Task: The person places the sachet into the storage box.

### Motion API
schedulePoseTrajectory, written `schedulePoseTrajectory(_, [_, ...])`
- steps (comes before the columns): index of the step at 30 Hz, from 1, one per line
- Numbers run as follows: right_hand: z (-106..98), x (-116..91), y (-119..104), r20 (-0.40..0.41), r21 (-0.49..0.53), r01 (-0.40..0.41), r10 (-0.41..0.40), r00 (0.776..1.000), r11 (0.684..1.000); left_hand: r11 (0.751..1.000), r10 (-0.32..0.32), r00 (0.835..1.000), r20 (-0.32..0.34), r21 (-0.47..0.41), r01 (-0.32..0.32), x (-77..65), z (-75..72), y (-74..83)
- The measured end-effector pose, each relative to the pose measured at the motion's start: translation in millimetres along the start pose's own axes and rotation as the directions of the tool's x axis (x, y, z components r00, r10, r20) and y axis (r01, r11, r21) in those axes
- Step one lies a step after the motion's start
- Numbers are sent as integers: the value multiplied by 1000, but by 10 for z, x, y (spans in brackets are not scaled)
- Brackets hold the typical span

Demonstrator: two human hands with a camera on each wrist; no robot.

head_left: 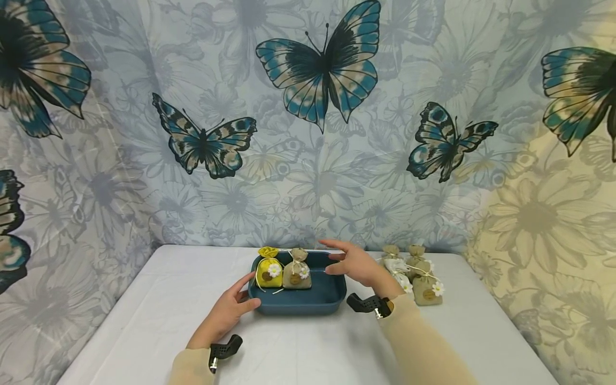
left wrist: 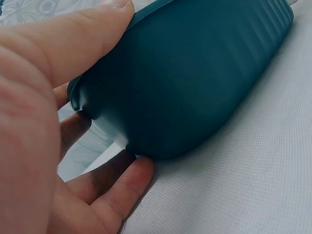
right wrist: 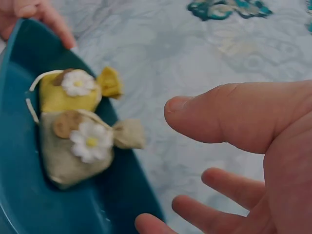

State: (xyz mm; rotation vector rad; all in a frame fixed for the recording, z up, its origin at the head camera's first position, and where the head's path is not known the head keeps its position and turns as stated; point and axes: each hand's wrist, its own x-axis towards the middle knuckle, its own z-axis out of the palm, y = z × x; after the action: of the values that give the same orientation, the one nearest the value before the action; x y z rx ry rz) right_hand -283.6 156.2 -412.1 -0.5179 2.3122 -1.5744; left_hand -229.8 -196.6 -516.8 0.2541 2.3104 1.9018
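A dark teal plastic basin (head_left: 303,309) stands on the white-covered table. Inside it, at the left, a yellow drawstring pouch (head_left: 266,279) and a beige drawstring pouch (head_left: 294,270) lean side by side, each with a white flower and a brown round tag. My left hand (head_left: 230,310) holds the basin's left end; in the left wrist view the thumb lies at the rim and the fingers reach round the end. Over the basin's right end hovers my right hand (head_left: 358,264), fingers spread and apart from the pouches, with nothing held.
Several more beige pouches with white flowers (head_left: 427,291) lie in a cluster on the table to the right, beyond my right wrist. Behind the table hangs a butterfly-print cloth (head_left: 327,187). A black wrist device (head_left: 369,303) sits on each arm.
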Motion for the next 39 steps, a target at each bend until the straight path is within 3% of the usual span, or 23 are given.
schedulePoseTrajectory(9, [-318,-302,17,-72,24,39,-37,997,999,1000,-5,1000,5,-7,5,3,8,-15])
schedulePoseTrajectory(21, [-716,-888,82,-171,-69,84,-95,981,994,1000,-9,1000,-7,2,9,15,19,-14])
schedulePoseTrajectory(28, [-984,-1278,295,-231,-172,117,-156,960,978,1000,-6,1000,-3,-10,6,9,10,-22])
schedulePoseTrajectory(32, [-1111,-1469,432,-275,-202,99,-153,949,974,1000,-4,1000,-2,-10,4,10,9,-18])
schedulePoseTrajectory(39, [-1241,-1677,706,-345,-200,3,-73,936,980,1000,-6,1000,-2,-14,6,12,12,-32])
